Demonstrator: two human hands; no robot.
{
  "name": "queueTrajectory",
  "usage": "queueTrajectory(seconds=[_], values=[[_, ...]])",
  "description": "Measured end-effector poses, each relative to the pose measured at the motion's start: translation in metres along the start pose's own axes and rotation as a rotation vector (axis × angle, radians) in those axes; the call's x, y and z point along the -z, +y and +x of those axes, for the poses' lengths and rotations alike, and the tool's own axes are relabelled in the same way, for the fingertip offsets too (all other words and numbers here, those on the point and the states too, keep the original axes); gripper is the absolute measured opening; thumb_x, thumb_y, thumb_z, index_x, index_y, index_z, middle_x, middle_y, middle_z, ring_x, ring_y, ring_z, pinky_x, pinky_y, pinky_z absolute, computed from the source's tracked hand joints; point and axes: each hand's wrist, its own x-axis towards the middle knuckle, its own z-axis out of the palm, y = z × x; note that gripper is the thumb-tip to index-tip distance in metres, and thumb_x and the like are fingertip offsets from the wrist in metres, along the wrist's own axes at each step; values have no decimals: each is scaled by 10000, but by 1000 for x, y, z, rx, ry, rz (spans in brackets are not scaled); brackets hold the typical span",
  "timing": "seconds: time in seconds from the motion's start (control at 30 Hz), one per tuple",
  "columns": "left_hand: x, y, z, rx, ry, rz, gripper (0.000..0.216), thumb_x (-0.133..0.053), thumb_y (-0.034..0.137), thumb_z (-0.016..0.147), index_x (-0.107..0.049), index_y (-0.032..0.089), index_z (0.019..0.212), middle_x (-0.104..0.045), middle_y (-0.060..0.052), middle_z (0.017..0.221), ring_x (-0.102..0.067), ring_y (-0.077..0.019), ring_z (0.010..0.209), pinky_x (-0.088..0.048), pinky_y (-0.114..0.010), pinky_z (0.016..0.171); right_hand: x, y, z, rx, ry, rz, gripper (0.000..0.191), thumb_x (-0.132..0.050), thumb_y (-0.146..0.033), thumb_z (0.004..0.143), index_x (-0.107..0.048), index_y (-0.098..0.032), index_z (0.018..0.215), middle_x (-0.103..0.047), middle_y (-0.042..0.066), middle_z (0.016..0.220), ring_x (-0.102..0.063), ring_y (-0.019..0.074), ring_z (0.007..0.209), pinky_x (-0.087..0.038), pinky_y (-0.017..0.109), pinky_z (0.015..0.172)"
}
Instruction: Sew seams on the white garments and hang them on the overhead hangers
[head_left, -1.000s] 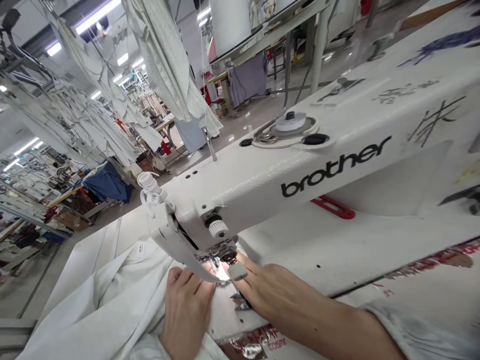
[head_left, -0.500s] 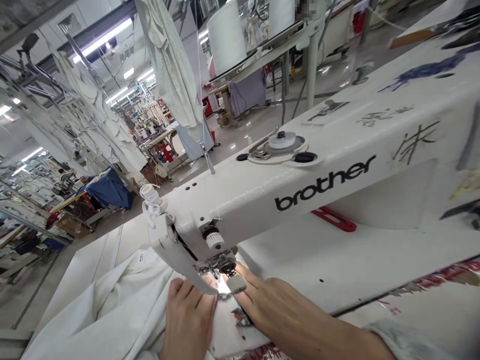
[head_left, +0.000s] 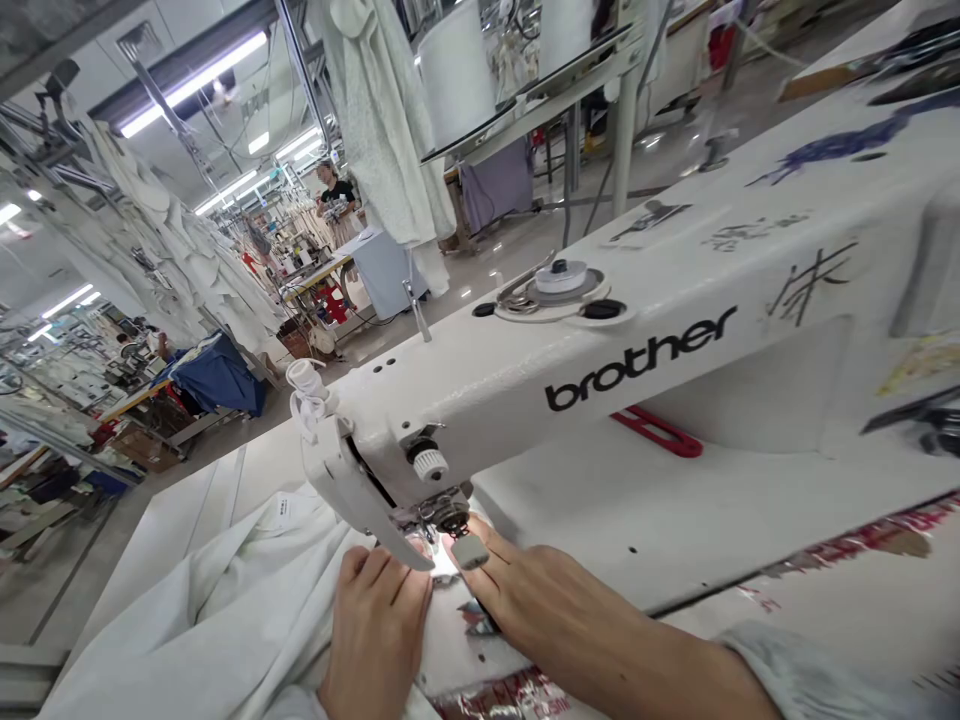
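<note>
White fabric [head_left: 217, 610] lies in loose folds on the left of the sewing machine [head_left: 450, 370] and runs toward its lit needle area. My left hand [head_left: 381, 622] is closed on the fabric's edge, just left of the needle, with its fingers curled. On the other side my right hand [head_left: 529, 590] reaches in close to the presser foot, its fingers pressed together at the fabric. A small pale guard [head_left: 470, 552] and the needle head partly cover the right fingertips. The stitching point itself is hard to make out.
A red-handled tool [head_left: 660, 432] lies on the machine bed under the arm. Thread cones [head_left: 456, 75] stand on a rack behind. Pale cloth [head_left: 382, 130] hangs above the machine. Farther back, a person [head_left: 336, 195] stands among other worktables.
The view has shifted slightly, and the hanging cloth appears farther right, leaving a distant person visible. Both hands stay at the needle area, with little visible change in grip.
</note>
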Motion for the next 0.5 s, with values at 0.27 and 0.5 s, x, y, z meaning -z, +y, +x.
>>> queueTrajectory(seconds=[0.27,0.5], values=[[9,2,1,-52,9,-33,327,-284,252,990,-602,178,978,-676,-21,842,-615,-148,798,-421,-303,731,3,7,5,19,105,222,371,-385,44,732,-541,-40,1058,-595,179,1088,-578,265,968,-472,287,513],[13,3,4,-71,-29,-12,339,-272,238,992,-604,172,978,-680,-40,860,-626,-160,796,-439,-300,685,14,14,8,29,117,322,318,-358,78,732,-501,-128,929,-579,50,793,-545,194,690,-372,285,460]])
